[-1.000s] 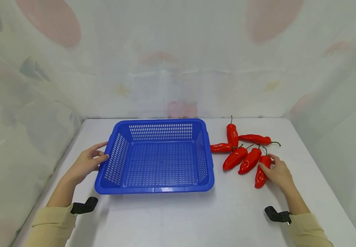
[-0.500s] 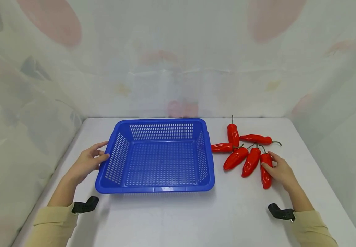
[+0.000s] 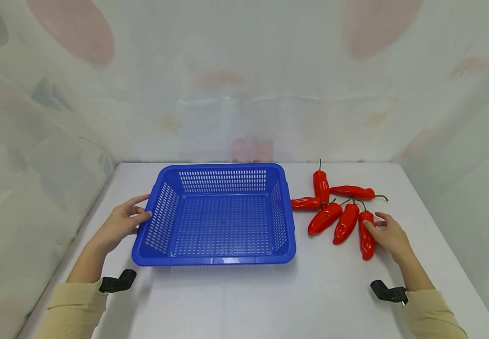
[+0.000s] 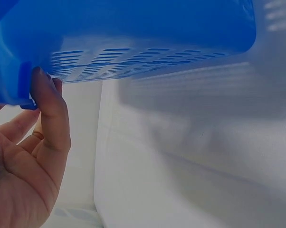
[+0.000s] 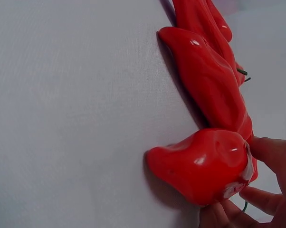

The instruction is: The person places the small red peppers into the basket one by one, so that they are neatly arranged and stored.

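Note:
A blue slotted plastic basket [image 3: 244,260] stands left of centre in the head view. At its left side my left hand [image 3: 116,225] grips the rim, thumb on top and fingers at the outside; the left wrist view shows a digit [image 4: 52,109] against the rim's edge. My right hand [image 3: 390,238] is around the rightmost red pepper [image 3: 367,246], its thumb touching it while the other fingers stand slightly off its right side. That pepper lies stem away from me. Close beside it lies a second red pepper [image 3: 346,225], tilted the same way.
Several more red peppers lie right of the basket: a slanted one [image 3: 325,219], one pointing at the basket [image 3: 305,203], an upright-lying one [image 3: 321,186] and a sideways one [image 3: 352,191]. A patterned sheet [image 3: 244,84] hangs behind the white table [image 3: 270,306].
The rightmost pepper was shifted right and straightened by my right hand, its neighbour turning slightly too. Since then the right fingers have loosened and moved a little right. My left hand stays on the basket.

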Tool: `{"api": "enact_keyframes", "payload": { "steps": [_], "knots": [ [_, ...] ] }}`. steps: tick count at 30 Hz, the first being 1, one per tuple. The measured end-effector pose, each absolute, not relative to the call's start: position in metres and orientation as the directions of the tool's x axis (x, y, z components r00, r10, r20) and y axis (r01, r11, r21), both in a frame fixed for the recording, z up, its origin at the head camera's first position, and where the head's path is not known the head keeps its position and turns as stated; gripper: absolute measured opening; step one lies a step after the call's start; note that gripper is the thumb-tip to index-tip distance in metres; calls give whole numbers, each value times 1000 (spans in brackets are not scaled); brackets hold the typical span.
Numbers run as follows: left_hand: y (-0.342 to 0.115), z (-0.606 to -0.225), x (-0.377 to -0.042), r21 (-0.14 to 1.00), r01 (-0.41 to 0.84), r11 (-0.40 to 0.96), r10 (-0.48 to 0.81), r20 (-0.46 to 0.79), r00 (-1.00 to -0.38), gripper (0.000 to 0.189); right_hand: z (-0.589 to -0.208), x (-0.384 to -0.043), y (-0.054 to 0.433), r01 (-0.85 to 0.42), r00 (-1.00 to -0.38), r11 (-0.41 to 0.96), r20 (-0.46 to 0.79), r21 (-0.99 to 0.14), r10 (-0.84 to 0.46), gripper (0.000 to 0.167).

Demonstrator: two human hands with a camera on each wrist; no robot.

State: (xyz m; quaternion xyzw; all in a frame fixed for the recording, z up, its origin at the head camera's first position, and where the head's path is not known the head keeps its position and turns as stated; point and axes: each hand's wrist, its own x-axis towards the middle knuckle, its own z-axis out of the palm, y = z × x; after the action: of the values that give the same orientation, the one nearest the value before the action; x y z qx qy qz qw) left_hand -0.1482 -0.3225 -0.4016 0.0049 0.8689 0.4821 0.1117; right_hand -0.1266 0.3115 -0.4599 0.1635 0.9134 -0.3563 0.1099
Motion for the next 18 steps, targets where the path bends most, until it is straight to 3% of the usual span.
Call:
{"api": "enact_keyframes", "payload": {
  "steps": [18],
  "knots": [
    [-322, -403, -148, 846, -101, 523, 127, -195, -973, 66, -460, -129, 307, 379, -921, 724, -313, -577, 233, 75]
  ]
}}
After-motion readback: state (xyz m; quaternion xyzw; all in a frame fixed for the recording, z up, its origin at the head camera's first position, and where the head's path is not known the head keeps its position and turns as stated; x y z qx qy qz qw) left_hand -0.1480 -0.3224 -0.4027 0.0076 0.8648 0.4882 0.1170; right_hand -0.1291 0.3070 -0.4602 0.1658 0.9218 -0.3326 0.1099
